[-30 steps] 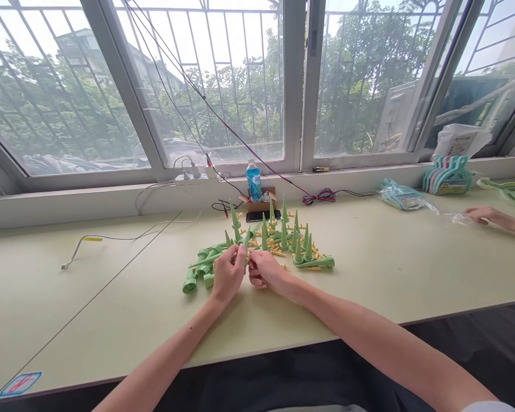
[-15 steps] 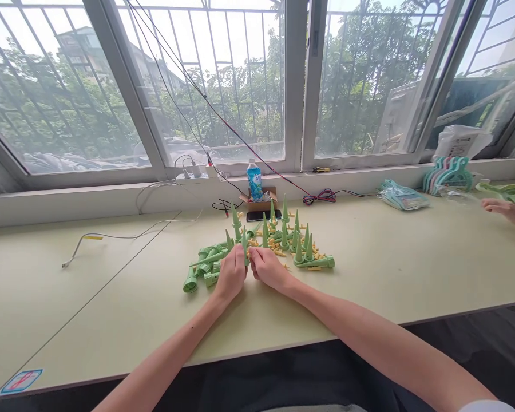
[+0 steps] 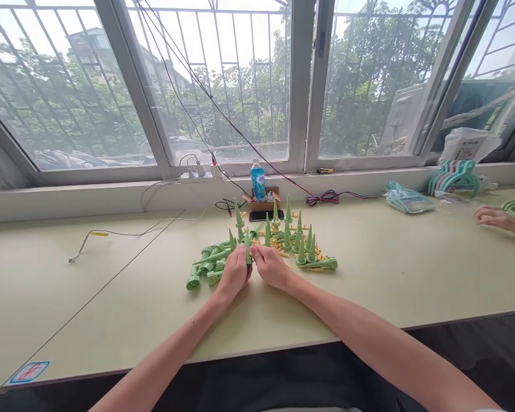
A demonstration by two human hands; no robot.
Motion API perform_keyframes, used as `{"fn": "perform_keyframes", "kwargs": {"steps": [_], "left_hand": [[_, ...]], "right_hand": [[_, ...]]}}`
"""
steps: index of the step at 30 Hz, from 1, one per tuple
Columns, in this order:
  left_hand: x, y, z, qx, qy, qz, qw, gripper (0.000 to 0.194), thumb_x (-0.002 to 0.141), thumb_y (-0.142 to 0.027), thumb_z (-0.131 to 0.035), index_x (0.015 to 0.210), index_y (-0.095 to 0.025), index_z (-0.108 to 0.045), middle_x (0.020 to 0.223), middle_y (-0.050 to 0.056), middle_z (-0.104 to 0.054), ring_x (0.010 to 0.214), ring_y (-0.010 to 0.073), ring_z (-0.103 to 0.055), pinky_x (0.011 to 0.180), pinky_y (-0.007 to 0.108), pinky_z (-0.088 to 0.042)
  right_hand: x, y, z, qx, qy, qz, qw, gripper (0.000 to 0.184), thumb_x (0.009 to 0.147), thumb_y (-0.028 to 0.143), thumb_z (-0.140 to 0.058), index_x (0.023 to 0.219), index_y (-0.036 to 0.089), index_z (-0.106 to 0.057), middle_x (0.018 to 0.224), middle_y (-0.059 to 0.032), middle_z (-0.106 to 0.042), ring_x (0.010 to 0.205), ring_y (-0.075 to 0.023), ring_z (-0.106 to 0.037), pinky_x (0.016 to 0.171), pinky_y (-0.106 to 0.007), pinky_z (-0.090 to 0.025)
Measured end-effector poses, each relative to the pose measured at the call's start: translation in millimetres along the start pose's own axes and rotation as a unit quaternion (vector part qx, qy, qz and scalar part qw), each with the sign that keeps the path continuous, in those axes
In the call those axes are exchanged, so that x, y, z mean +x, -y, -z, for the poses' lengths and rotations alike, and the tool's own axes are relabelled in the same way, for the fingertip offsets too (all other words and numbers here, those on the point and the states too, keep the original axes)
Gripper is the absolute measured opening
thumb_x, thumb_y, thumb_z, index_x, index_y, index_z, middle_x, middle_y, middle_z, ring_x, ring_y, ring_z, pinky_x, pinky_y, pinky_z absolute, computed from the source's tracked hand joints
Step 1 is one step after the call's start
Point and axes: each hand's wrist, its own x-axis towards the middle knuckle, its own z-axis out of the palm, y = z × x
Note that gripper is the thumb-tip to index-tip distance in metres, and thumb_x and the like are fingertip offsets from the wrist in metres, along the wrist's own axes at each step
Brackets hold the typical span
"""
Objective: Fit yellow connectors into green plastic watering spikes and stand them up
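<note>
My left hand [image 3: 234, 272] is closed around a green plastic watering spike [image 3: 248, 243], whose tip points up. Right beside it, the fingers of my right hand [image 3: 271, 268] are pinched together near the spike's side. A bit of yellow shows by those fingertips, but what they grip is hidden. Several green spikes stand upright behind my right hand, such as one green spike [image 3: 301, 252]. Among them lie many small yellow plastic pegs [image 3: 278, 243]. To the left of my left hand is a heap of green spikes lying down [image 3: 208, 260].
Behind the pile are a dark phone [image 3: 261, 216], a small cardboard box [image 3: 271, 201] and a blue-labelled bottle [image 3: 258, 182]. Cables [image 3: 321, 198] run along the sill. Packed hangers [image 3: 407, 199] lie at the right, near another person's hand [image 3: 500, 220].
The whole view has shifted slightly, with things now a little farther right. Both hands stay together at the spike; the other person's hand has moved a little left.
</note>
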Motion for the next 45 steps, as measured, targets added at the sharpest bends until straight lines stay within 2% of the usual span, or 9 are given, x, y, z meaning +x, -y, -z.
{"fn": "perform_keyframes", "kwargs": {"steps": [7,14,17,20,23,29,38,45], "left_hand": [[7.4,10.7,1.7,0.064,-0.037,-0.091,0.993,0.032,0.095,-0.043,-0.034,0.069,-0.023,-0.037,0.048,-0.006,-0.038,0.039,0.0126,-0.045,0.046,0.026,-0.038],[12.0,17.5,5.2,0.084,-0.061,-0.138,0.985,0.026,0.09,-0.036,-0.047,0.068,-0.024,-0.041,0.047,-0.003,-0.04,0.041,0.0145,-0.044,0.051,0.029,-0.038],[11.6,14.8,3.9,0.058,-0.046,-0.118,0.99,0.03,0.093,-0.041,-0.041,0.069,-0.023,-0.039,0.046,-0.005,-0.039,0.039,0.0127,-0.044,0.045,0.026,-0.036],[8.9,8.8,2.2,0.006,-0.012,-0.068,0.998,0.033,0.094,-0.048,-0.035,0.073,-0.023,-0.04,0.044,-0.007,-0.039,0.031,0.0092,-0.035,0.034,0.022,-0.026],[6.4,3.5,2.2,-0.053,0.037,-0.023,0.998,0.033,0.092,-0.051,-0.038,0.077,-0.022,-0.041,0.046,-0.007,-0.044,0.028,0.0069,-0.031,0.029,0.019,-0.018],[9.0,6.7,3.4,-0.126,0.079,0.029,0.988,0.037,0.085,-0.055,-0.051,0.075,-0.021,-0.039,0.056,-0.007,-0.047,0.033,0.0061,-0.039,0.028,0.017,-0.026],[9.2,6.7,1.6,-0.153,0.138,0.052,0.977,0.048,0.084,-0.065,-0.051,0.073,-0.018,-0.049,0.056,-0.004,-0.048,0.036,0.006,-0.04,0.029,0.017,-0.028],[8.8,9.2,3.7,-0.204,0.163,0.075,0.962,0.044,0.082,-0.061,-0.057,0.077,-0.018,-0.049,0.059,-0.005,-0.049,0.038,0.0057,-0.042,0.03,0.017,-0.03]], "right_hand": [[1.1,6.4,3.8,0.03,0.005,-0.014,0.999,0.035,0.097,0.03,-0.033,0.064,0.021,-0.035,0.059,0.0015,-0.043,0.057,-0.0132,-0.037,0.057,-0.027,-0.028],[2.1,7.8,4.1,0.075,0.024,-0.046,0.996,0.039,0.098,0.033,-0.033,0.061,0.021,-0.036,0.055,0.0011,-0.042,0.054,-0.0138,-0.038,0.055,-0.028,-0.029],[3.6,7.3,4.4,0.069,0.016,-0.034,0.997,0.038,0.098,0.034,-0.033,0.062,0.021,-0.037,0.057,0.0017,-0.043,0.055,-0.0129,-0.038,0.055,-0.027,-0.029],[4.5,7.0,7.0,0.043,0.015,-0.002,0.999,0.037,0.097,0.035,-0.035,0.063,0.02,-0.038,0.059,0.0024,-0.044,0.056,-0.0115,-0.038,0.056,-0.025,-0.029],[4.2,7.6,10.5,0.017,0.03,0.014,0.999,0.037,0.096,0.037,-0.038,0.064,0.02,-0.038,0.058,0.0031,-0.047,0.054,-0.0102,-0.037,0.055,-0.024,-0.029],[2.8,9.6,12.4,-0.022,0.024,0.018,0.999,0.04,0.094,0.042,-0.044,0.061,0.02,-0.034,0.053,0.0057,-0.037,0.05,-0.0088,-0.03,0.052,-0.024,-0.025],[1.5,12.7,12.7,-0.019,0.036,0.022,0.999,0.042,0.094,0.044,-0.045,0.061,0.019,-0.038,0.053,0.005,-0.041,0.051,-0.0086,-0.033,0.053,-0.023,-0.025],[1.7,12.4,11.8,0.008,0.024,0.029,0.999,0.047,0.092,0.047,-0.049,0.057,0.019,-0.036,0.05,0.0058,-0.038,0.05,-0.008,-0.031,0.052,-0.023,-0.025]]}}
